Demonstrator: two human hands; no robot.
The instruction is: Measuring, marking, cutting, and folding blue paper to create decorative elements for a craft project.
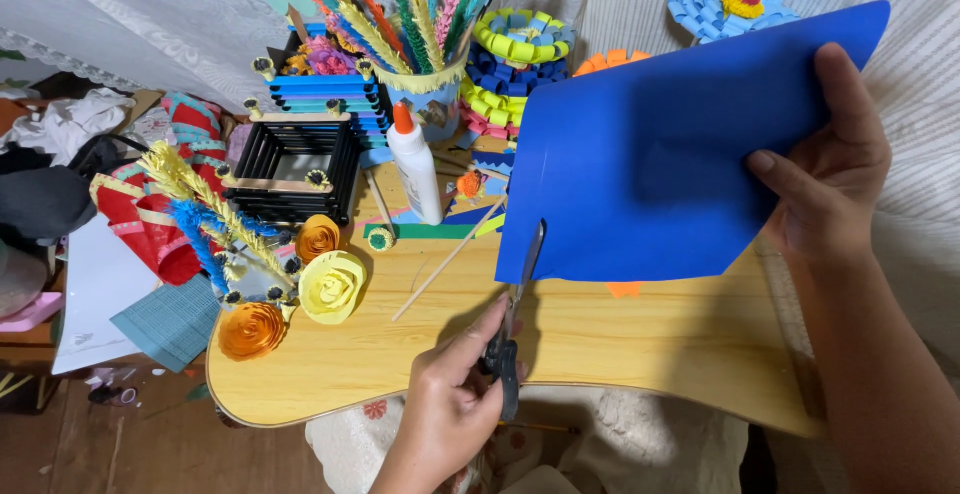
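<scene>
Left hand [450, 404] grips scissors [515, 304] | right hand [830, 169] pinches blue sheet [660, 154] above table's [600, 344] near edge | we keep paper taut.

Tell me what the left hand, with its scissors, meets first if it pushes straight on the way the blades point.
The left hand aims the scissors up and away, and their blades already sit at the lower edge of the blue paper sheet held by the right hand. The sheet comes first, though depth is hard to judge.

Blue paper sheet [660, 154], black scissors [510, 324]
</scene>
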